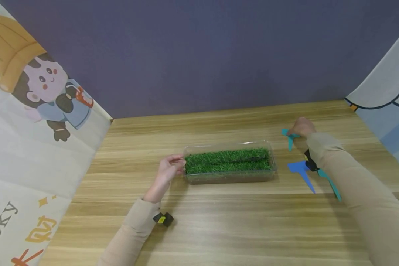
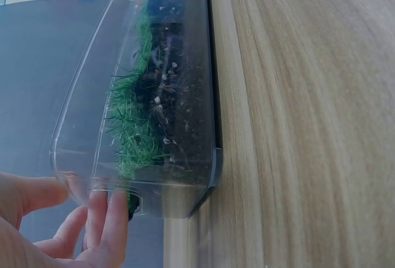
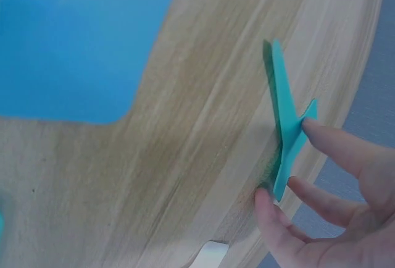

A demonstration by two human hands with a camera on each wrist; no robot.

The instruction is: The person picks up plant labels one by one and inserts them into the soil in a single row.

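A clear plastic box [image 1: 231, 177] stands on the table, with dark soil [image 2: 179, 101] and two strips of green artificial grass [image 1: 227, 167] inside. My left hand [image 1: 170, 169] touches the box's left end, fingertips against the end wall and fairly straight. To the right of the box, my right hand [image 1: 303, 127] pinches the crossbar of a teal T-shaped plant label [image 1: 290, 142]. In the right wrist view, thumb and fingers lie on either side of the teal label [image 3: 284, 113], which sits close over the table.
Nearer me lie a blue T-shaped label [image 1: 300, 170] and another teal label [image 1: 332, 186], partly hidden under my right forearm. A white piece [image 3: 211, 254] shows at the bottom of the right wrist view. A dark blue panel [image 1: 219, 59] rises behind the wooden table [image 1: 226, 221].
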